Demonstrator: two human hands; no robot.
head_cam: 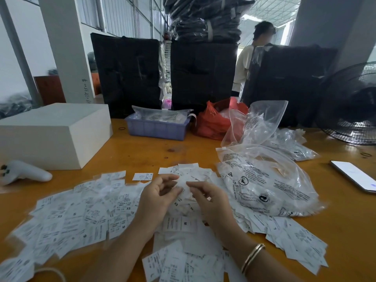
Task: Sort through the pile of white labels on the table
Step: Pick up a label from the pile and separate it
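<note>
A wide pile of white labels [85,216] with black print and size letters covers the near part of the orange wooden table [154,151]. My left hand [156,198] and my right hand [209,200] hover over the middle of the pile, fingers curled, fingertips almost meeting. Between them they pinch a small white label [183,186], which is blurred. More labels lie under and around both forearms. A gold bangle [252,257] sits on my right wrist.
Clear printed plastic bags [264,188] lie right of the pile. A white box [55,135] and a white controller [26,173] are at the left, a blue tray [156,129] and a red bag [213,123] behind, a phone [354,176] and a fan [352,106] at the right. A person stands beyond black bundles.
</note>
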